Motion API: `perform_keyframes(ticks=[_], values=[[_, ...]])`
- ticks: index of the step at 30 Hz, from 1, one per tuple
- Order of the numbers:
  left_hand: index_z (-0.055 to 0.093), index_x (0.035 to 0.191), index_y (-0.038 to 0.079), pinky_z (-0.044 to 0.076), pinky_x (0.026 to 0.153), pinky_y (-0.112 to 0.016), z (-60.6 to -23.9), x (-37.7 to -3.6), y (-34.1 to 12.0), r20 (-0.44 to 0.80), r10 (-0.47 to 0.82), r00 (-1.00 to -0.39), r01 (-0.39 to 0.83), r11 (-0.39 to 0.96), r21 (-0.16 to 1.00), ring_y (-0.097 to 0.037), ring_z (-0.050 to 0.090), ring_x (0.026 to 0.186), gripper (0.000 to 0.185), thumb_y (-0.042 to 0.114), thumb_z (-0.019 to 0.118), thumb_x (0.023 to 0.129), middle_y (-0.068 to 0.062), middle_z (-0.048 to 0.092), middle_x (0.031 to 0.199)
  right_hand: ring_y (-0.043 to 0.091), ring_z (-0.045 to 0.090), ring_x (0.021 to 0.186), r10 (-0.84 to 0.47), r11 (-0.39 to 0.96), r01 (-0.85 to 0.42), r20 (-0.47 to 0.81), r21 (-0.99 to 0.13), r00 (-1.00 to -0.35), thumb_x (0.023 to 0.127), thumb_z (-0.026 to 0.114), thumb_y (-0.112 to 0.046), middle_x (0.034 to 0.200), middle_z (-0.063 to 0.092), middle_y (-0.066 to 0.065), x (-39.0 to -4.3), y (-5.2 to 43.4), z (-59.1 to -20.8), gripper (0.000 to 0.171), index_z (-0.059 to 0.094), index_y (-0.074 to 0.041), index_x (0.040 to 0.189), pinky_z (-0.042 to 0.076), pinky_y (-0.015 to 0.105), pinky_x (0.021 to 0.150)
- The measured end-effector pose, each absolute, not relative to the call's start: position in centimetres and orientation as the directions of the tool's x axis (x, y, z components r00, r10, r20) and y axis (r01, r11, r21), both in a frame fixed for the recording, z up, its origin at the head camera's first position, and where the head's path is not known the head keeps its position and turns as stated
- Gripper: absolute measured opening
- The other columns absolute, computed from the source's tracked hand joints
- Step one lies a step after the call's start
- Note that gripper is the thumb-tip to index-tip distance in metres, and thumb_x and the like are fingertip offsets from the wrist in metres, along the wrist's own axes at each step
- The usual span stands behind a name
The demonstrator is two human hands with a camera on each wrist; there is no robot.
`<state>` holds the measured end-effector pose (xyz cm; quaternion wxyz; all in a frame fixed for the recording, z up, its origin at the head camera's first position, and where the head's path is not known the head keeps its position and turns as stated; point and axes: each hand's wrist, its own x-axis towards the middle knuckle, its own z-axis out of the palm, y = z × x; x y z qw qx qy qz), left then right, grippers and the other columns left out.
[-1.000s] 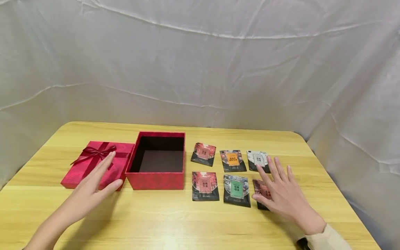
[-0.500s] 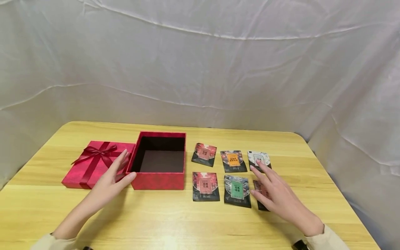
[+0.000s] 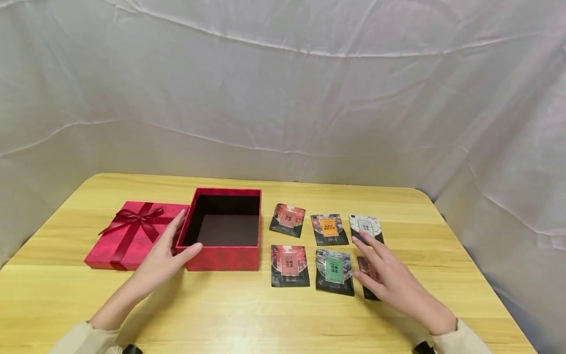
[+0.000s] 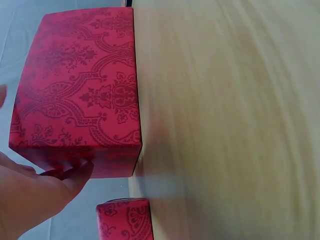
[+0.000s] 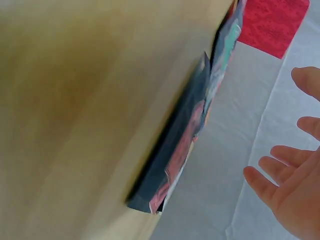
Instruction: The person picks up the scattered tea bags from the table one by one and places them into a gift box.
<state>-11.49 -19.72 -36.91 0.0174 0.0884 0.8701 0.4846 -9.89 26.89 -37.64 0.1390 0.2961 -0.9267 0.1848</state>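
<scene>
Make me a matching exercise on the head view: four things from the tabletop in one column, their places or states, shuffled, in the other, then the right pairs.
Things
1. Box
2. Lid
3. Green-labelled packet
4. Orange-labelled packet

Places or states
A. In the middle of the row of packets farther from the person
B. Uncovered, its dark inside showing
C. In the middle of the row of packets nearer the person
D. Topped with a bow

Right pairs: 1-B; 2-D; 3-C; 4-A
</scene>
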Motion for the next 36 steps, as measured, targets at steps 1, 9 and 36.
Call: perform_keyframes(ticks=[1, 9, 36], values=[[0.005, 0.157, 0.017, 0.028, 0.097, -0.071, -36.9, -11.5, -19.7, 0.051, 0.166, -0.985, 0.132, 0.521, 0.843, -0.046, 0.019, 0.139, 0.089, 0.032, 0.065, 0.093, -0.019, 0.015, 0.158, 0.040, 0.046, 0.123, -0.482, 0.758, -0.582, 0.347, -0.296, -0.805, 0.092, 0.068, -0.024, 0.147, 0.036, 0.024, -9.8, 26.9, -37.4, 0.064, 0.041, -0.008, 0.147, 0.049, 0.055, 0.086], [0.011, 0.156, 0.011, 0.031, 0.097, -0.069, -36.8, -11.5, -19.5, 0.036, 0.147, -0.989, 0.109, 0.528, 0.842, -0.047, 0.026, 0.135, 0.088, 0.034, 0.067, 0.092, -0.025, 0.024, 0.153, 0.036, 0.061, 0.104, -0.388, 0.694, -0.417, 0.183, -0.587, -0.903, 0.095, 0.064, -0.015, 0.147, 0.037, 0.022, -10.7, 27.9, -36.8, 0.055, 0.043, -0.006, 0.145, 0.057, 0.035, 0.070], [0.009, 0.157, 0.016, 0.030, 0.098, -0.070, -37.2, -11.4, -19.4, 0.032, 0.135, -0.990, 0.099, 0.522, 0.847, -0.047, 0.021, 0.137, 0.088, 0.036, 0.066, 0.092, -0.022, 0.019, 0.155, 0.040, 0.050, 0.119, -0.427, 0.768, -0.383, 0.035, -0.513, -0.903, 0.075, 0.084, -0.033, 0.131, 0.056, 0.015, -11.1, 33.1, -38.7, 0.069, 0.057, -0.005, 0.132, 0.042, 0.057, 0.091]])
